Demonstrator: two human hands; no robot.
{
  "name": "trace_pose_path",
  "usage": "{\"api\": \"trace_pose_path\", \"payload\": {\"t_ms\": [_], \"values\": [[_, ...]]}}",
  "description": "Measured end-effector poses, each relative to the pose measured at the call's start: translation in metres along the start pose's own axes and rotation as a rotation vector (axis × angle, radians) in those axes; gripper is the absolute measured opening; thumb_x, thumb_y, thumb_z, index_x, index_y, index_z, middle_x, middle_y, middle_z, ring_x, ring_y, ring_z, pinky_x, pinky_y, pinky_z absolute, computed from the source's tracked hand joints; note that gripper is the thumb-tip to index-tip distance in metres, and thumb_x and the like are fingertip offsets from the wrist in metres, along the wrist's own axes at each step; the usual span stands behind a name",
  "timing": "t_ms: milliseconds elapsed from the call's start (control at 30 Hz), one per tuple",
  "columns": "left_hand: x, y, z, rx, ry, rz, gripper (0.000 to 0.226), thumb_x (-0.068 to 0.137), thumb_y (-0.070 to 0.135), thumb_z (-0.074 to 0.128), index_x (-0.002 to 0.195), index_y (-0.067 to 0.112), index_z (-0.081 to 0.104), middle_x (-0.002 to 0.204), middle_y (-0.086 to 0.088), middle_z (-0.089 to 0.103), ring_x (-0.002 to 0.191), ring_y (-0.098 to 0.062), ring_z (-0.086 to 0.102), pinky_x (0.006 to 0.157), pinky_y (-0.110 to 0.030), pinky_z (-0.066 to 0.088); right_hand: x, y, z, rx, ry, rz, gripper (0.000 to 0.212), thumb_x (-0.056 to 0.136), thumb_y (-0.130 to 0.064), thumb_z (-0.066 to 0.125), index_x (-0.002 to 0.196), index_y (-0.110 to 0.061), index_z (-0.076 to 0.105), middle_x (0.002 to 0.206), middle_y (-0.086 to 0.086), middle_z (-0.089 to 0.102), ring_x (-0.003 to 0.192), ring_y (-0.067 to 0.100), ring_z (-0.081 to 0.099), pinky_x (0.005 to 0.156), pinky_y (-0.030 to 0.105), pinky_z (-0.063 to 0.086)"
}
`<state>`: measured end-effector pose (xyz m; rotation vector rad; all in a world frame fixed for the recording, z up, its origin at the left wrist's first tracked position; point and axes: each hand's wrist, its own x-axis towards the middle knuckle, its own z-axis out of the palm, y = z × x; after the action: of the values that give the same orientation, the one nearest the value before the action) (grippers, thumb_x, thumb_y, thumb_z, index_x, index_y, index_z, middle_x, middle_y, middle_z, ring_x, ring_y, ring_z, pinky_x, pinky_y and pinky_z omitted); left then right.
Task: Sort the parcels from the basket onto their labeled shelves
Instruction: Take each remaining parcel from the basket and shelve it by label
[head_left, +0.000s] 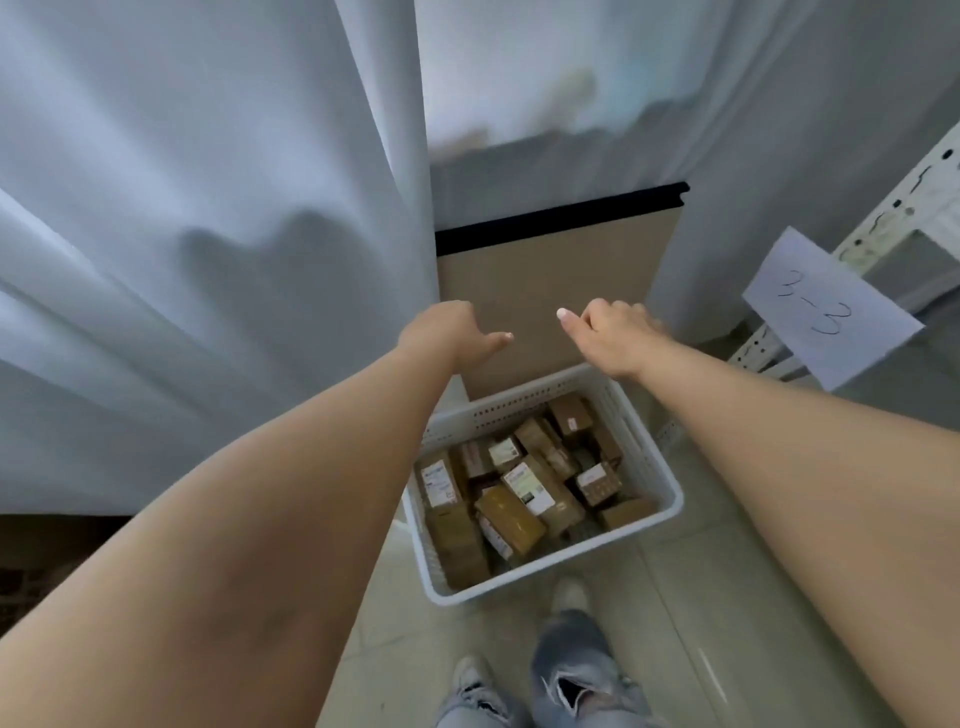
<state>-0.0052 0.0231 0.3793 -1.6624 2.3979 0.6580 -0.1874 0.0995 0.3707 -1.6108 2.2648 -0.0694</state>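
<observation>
A white perforated basket (644, 457) stands on the floor in front of me, filled with several brown cardboard parcels (511, 519) that carry white printed labels. Both my arms stretch forward above the basket's far rim. My left hand (447, 332) hangs with its thumb pointing right and its fingers drooping out of sight, holding nothing. My right hand (613, 332) mirrors it, thumb pointing left, knuckles up, fingers loosely bent, also holding nothing. At the right, a paper label reading "3-3" (831, 306) hangs on a white metal shelf frame (883, 218).
White curtains (208, 234) fill the left and the back. A beige panel with a black strip on top (550, 270) leans behind the basket. My legs in torn jeans and light shoes (566, 597) stand on pale floor tiles just before the basket.
</observation>
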Motion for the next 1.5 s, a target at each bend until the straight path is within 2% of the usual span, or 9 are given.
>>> {"api": "trace_pose_path", "payload": {"t_ms": [200, 367, 500, 700, 933, 1033, 1200, 1400, 1500], "values": [[0.061, -0.011, 0.082, -0.145, -0.068, -0.149, 0.047, 0.085, 0.063, 0.053, 0.103, 0.019, 0.056, 0.095, 0.001, 0.06, 0.088, -0.019, 0.058, 0.072, -0.035, 0.052, 0.075, 0.031, 0.067, -0.049, -0.192, -0.039, 0.058, 0.094, -0.06, 0.041, 0.13, -0.014, 0.049, 0.131, 0.012, 0.054, 0.121, 0.034, 0.047, 0.096, 0.044, 0.04], [0.099, -0.023, 0.162, -0.149, -0.204, -0.243, 0.046, 0.09, 0.055, 0.051, 0.112, 0.015, 0.059, 0.106, -0.006, 0.063, 0.098, -0.026, 0.059, 0.084, -0.04, 0.053, 0.109, 0.051, 0.151, -0.049, -0.383, -0.027, 0.057, 0.096, -0.054, 0.041, 0.134, -0.012, 0.046, 0.135, 0.016, 0.05, 0.125, 0.035, 0.045, 0.101, 0.045, 0.04], [0.12, -0.036, 0.235, -0.154, -0.294, -0.254, 0.04, 0.09, 0.05, 0.053, 0.105, 0.015, 0.06, 0.107, -0.007, 0.064, 0.099, -0.028, 0.059, 0.08, -0.037, 0.051, 0.122, 0.079, 0.221, -0.037, -0.497, 0.0, 0.055, 0.098, -0.051, 0.039, 0.136, -0.012, 0.043, 0.137, 0.017, 0.048, 0.128, 0.036, 0.042, 0.102, 0.046, 0.039], [0.142, -0.061, 0.338, -0.123, -0.396, -0.28, 0.048, 0.09, 0.052, 0.051, 0.124, 0.019, 0.056, 0.114, -0.008, 0.062, 0.107, -0.03, 0.056, 0.085, -0.043, 0.053, 0.126, 0.117, 0.325, -0.093, -0.635, 0.12, 0.048, 0.098, -0.039, 0.045, 0.134, -0.008, 0.042, 0.135, 0.02, 0.049, 0.127, 0.039, 0.042, 0.105, 0.047, 0.037], [0.16, -0.078, 0.435, -0.167, -0.451, -0.305, 0.041, 0.089, 0.052, 0.052, 0.119, 0.023, 0.056, 0.109, -0.004, 0.061, 0.099, -0.025, 0.058, 0.079, -0.041, 0.054, 0.128, 0.142, 0.418, -0.09, -0.72, 0.18, 0.045, 0.097, -0.03, 0.051, 0.134, -0.009, 0.04, 0.135, 0.019, 0.047, 0.123, 0.036, 0.046, 0.095, 0.041, 0.042], [0.162, -0.082, 0.476, -0.186, -0.485, -0.323, 0.041, 0.09, 0.052, 0.05, 0.118, 0.023, 0.057, 0.106, -0.003, 0.062, 0.098, -0.025, 0.059, 0.079, -0.041, 0.056, 0.133, 0.156, 0.455, -0.085, -0.73, 0.217, 0.045, 0.097, -0.028, 0.051, 0.135, -0.008, 0.037, 0.137, 0.02, 0.044, 0.123, 0.037, 0.045, 0.097, 0.043, 0.042], [0.177, -0.092, 0.53, -0.199, -0.498, -0.324, 0.044, 0.09, 0.052, 0.049, 0.124, 0.025, 0.054, 0.116, -0.007, 0.06, 0.107, -0.027, 0.057, 0.084, -0.042, 0.054, 0.143, 0.182, 0.509, -0.083, -0.731, 0.25, 0.046, 0.098, -0.025, 0.05, 0.136, -0.006, 0.035, 0.134, 0.021, 0.047, 0.121, 0.038, 0.047, 0.094, 0.043, 0.043], [0.193, -0.101, 0.568, -0.172, -0.471, -0.313, 0.042, 0.092, 0.049, 0.049, 0.122, 0.021, 0.054, 0.116, -0.008, 0.059, 0.11, -0.029, 0.054, 0.085, -0.045, 0.053, 0.164, 0.196, 0.552, 0.014, -0.718, 0.293, 0.056, 0.098, -0.027, 0.05, 0.144, -0.005, 0.028, 0.147, 0.019, 0.035, 0.132, 0.037, 0.037, 0.104, 0.044, 0.039], [0.201, -0.103, 0.578, -0.167, -0.448, -0.304, 0.042, 0.092, 0.047, 0.049, 0.124, 0.02, 0.054, 0.119, -0.007, 0.059, 0.113, -0.029, 0.053, 0.088, -0.044, 0.051, 0.172, 0.196, 0.564, 0.063, -0.702, 0.317, 0.06, 0.098, -0.033, 0.05, 0.145, -0.005, 0.026, 0.145, 0.021, 0.036, 0.132, 0.038, 0.037, 0.105, 0.044, 0.038]]}}
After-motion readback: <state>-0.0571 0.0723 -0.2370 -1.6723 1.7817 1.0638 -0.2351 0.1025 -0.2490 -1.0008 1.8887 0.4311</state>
